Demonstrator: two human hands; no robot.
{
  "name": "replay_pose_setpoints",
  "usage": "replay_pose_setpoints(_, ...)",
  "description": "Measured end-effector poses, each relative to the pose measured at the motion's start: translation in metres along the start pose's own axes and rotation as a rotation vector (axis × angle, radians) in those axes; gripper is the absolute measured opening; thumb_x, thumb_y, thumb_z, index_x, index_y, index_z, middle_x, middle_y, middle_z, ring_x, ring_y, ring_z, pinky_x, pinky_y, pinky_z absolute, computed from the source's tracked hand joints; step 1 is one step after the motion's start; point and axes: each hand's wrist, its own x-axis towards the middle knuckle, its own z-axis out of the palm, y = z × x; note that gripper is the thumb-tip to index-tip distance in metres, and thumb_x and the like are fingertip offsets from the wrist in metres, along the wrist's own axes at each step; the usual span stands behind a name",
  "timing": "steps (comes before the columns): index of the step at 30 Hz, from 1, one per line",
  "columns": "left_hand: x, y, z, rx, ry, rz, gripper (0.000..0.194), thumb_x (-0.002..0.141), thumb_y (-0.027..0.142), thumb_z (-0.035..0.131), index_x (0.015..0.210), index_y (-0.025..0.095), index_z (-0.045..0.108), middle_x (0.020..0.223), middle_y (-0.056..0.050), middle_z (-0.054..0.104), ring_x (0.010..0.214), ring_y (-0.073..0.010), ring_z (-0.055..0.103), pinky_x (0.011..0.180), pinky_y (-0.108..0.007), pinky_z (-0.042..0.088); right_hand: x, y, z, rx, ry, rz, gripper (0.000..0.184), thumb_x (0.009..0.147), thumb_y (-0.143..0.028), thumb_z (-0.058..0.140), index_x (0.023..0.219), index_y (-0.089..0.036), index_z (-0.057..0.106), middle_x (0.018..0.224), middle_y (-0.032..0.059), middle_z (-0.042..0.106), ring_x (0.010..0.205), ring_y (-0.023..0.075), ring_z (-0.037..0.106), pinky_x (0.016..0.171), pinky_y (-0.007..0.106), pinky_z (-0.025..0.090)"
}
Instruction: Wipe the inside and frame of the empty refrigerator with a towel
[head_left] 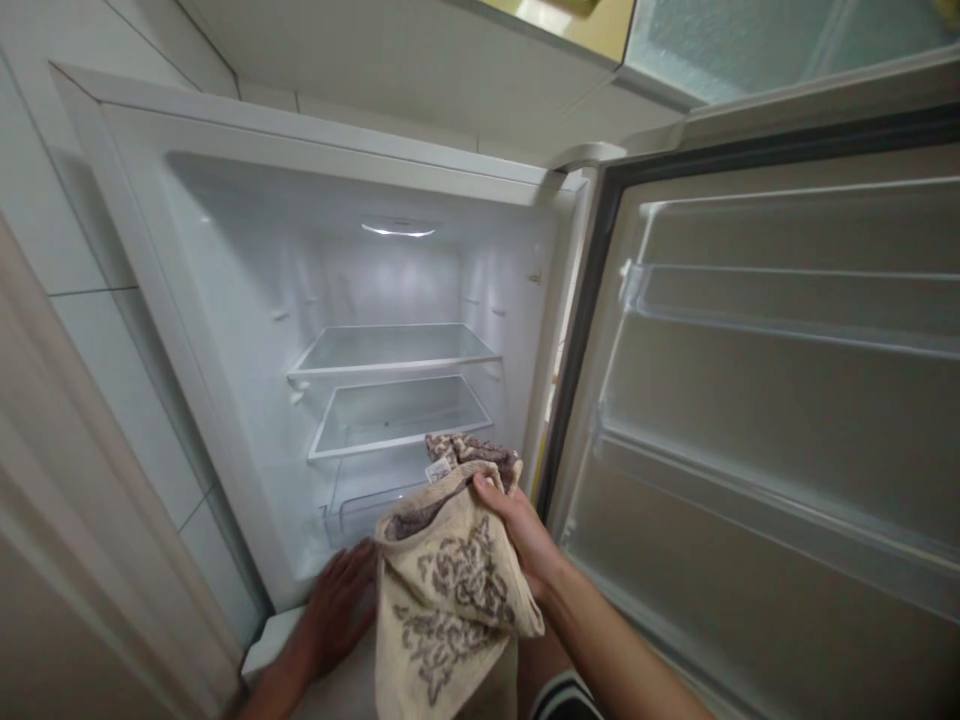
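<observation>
A beige towel (pixel 442 600) with a dark floral pattern and a small white tag hangs in folds in front of the fridge (pixel 337 180). My right hand (pixel 525 530) grips its upper right part, thumb on top. My left hand (pixel 341 600) lies by the fridge's lower front edge, left of the towel. Its fingers are stretched out, and the towel covers some of the fingertips. Inside the fridge are an upper glass shelf (pixel 397 347), a lower glass shelf (pixel 405 408) and a clear drawer (pixel 367 508), partly hidden by the towel.
The fridge door (pixel 750 420) stands wide open on the right, with an upper clear door rack (pixel 787 300) and a lower one (pixel 750 480). A tiled wall (pixel 112 370) runs close along the left. A lamp (pixel 397 229) glows at the fridge's ceiling.
</observation>
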Motion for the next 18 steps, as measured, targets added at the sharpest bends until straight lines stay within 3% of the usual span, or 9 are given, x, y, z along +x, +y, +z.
replay_pose_setpoints(3, 0.014, 0.042, 0.004, -0.211, 0.114, -0.173, 0.056, 0.096, 0.068, 0.054, 0.119, 0.025, 0.081, 0.129, -0.016, 0.079, 0.124, -0.0375, 0.072, 0.108, -0.059, 0.057, -0.019, -0.017, -0.016, 0.028, 0.051, -0.033, 0.067, 0.074, -0.05, 0.099, 0.125, -0.018, 0.07, 0.099, 0.0095, 0.08, 0.098, 0.0307, 0.079, 0.097, 0.046, 0.063)
replay_pose_setpoints(6, 0.021, 0.106, -0.007, -0.494, 0.167, -0.371, 0.066, 0.106, 0.068, 0.035, 0.128, 0.022, 0.076, 0.125, -0.015, 0.08, 0.113, -0.0329, 0.077, 0.097, -0.05, 0.064, -0.03, -0.025, -0.028, -0.009, 0.092, -0.073, 0.064, 0.08, -0.054, 0.095, 0.127, -0.018, 0.072, 0.1, 0.01, 0.081, 0.098, 0.0311, 0.079, 0.096, 0.047, 0.063)
replay_pose_setpoints(8, 0.024, 0.151, -0.023, -1.124, 0.173, -0.706, 0.074, 0.099, 0.081, 0.046, 0.136, 0.023, 0.074, 0.136, -0.014, 0.077, 0.125, -0.0368, 0.072, 0.103, -0.05, 0.062, -0.033, -0.024, -0.035, -0.051, 0.11, -0.1, 0.064, 0.083, -0.057, 0.091, 0.131, -0.019, 0.071, 0.1, 0.0097, 0.081, 0.096, 0.0313, 0.08, 0.095, 0.048, 0.064)
replay_pose_setpoints(9, 0.027, 0.17, -0.033, -1.326, 0.168, -0.784, 0.08, 0.092, 0.086, 0.053, 0.14, 0.024, 0.072, 0.139, -0.013, 0.075, 0.131, -0.0383, 0.069, 0.105, -0.049, 0.061, -0.033, -0.023, -0.037, -0.073, 0.113, -0.116, 0.066, 0.084, -0.06, 0.09, 0.133, -0.02, 0.071, 0.101, 0.0095, 0.081, 0.096, 0.0316, 0.08, 0.095, 0.048, 0.064)
replay_pose_setpoints(11, 0.032, 0.199, -0.049, -1.453, 0.178, -0.842, 0.076, 0.08, 0.074, 0.081, 0.139, 0.027, 0.072, 0.144, -0.01, 0.074, 0.138, -0.0374, 0.064, 0.112, -0.044, 0.057, -0.032, -0.016, -0.042, -0.109, 0.116, -0.144, 0.07, 0.085, -0.064, 0.087, 0.138, -0.022, 0.068, 0.103, 0.0093, 0.081, 0.098, 0.0323, 0.079, 0.094, 0.049, 0.064)
replay_pose_setpoints(14, 0.041, 0.214, -0.061, -1.344, 0.178, -0.853, 0.067, 0.063, 0.042, 0.102, 0.122, 0.022, 0.078, 0.138, -0.01, 0.077, 0.14, -0.0373, 0.062, 0.114, -0.038, 0.054, -0.028, -0.004, -0.05, -0.142, 0.128, -0.157, 0.076, 0.083, -0.07, 0.086, 0.139, -0.023, 0.067, 0.107, 0.0103, 0.081, 0.104, 0.0335, 0.078, 0.095, 0.049, 0.063)
replay_pose_setpoints(18, 0.039, 0.207, -0.064, -1.251, 0.254, -0.979, 0.052, 0.066, 0.036, 0.097, 0.114, 0.021, 0.08, 0.121, -0.007, 0.083, 0.132, -0.0361, 0.068, 0.109, -0.039, 0.058, -0.021, 0.012, -0.061, -0.209, 0.156, -0.201, 0.076, 0.08, -0.078, 0.084, 0.131, -0.023, 0.072, 0.116, 0.0116, 0.079, 0.113, 0.0342, 0.075, 0.101, 0.049, 0.06)
